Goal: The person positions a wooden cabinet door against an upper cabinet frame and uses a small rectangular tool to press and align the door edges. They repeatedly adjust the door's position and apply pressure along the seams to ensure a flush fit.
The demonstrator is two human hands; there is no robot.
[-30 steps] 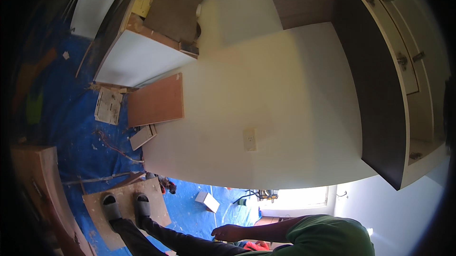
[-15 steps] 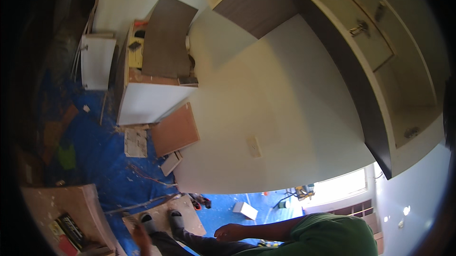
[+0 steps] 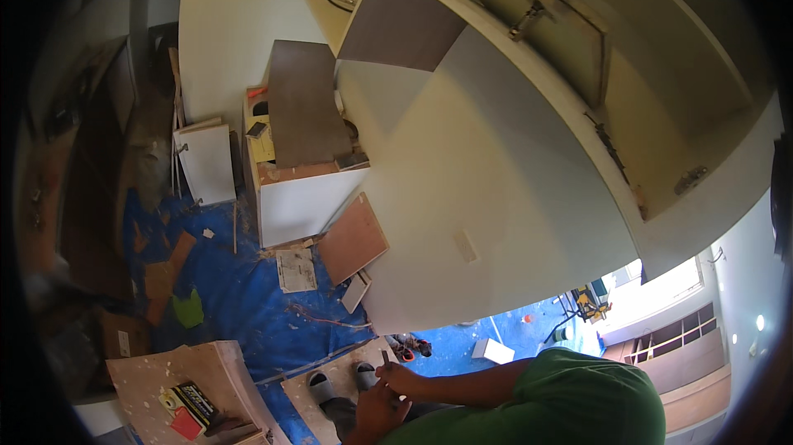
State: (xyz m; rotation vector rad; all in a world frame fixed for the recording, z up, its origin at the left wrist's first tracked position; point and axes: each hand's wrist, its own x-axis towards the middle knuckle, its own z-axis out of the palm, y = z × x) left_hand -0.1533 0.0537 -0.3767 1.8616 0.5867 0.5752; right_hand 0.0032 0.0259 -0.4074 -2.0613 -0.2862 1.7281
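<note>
Blue floor sheeting [image 3: 248,292] below, left hand [image 3: 378,410] against right hand [image 3: 400,379], fingers' closure impossible to tell.

Blue floor sheeting [image 3: 231,292] bears a tan board [image 3: 340,369], white box [image 3: 493,352] and green scrap [image 3: 189,309].

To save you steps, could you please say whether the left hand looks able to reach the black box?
Probably yes, with some leaning: nothing visible stands between the left hand and the black box.

Your left hand [image 3: 377,409] curled at 6 o'clock; your right hand [image 3: 400,379] close against it, overlapping; right forearm [image 3: 471,390] extended from 5 o'clock.
</note>
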